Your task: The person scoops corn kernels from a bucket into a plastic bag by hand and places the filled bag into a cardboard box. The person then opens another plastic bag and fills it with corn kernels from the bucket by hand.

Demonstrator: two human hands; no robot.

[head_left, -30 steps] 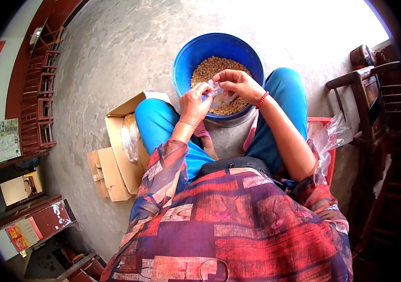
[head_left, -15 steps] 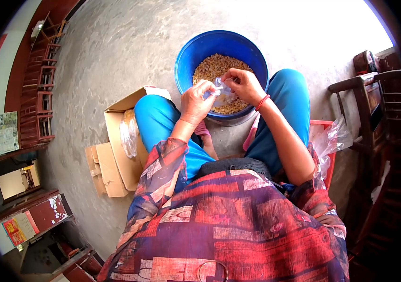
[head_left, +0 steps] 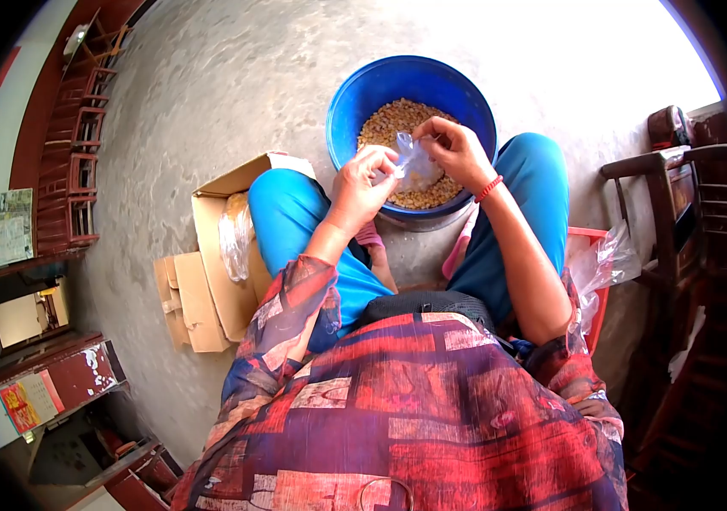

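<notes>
Bag [head_left: 415, 160] x1 (clr); L hand [head_left: 361, 186], R hand [head_left: 460, 156] pinching; bucket [head_left: 414, 77] x1 below

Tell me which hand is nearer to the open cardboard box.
Left. The left hand is on the box's side, with only the left knee between them in this view; the right hand is farther right, above the blue bucket.

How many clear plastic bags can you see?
3: one bag pinched by the left hand and right hand over the blue bucket; a second bag in the cardboard box; a third bag at the red container. More may be hidden underneath.
</notes>
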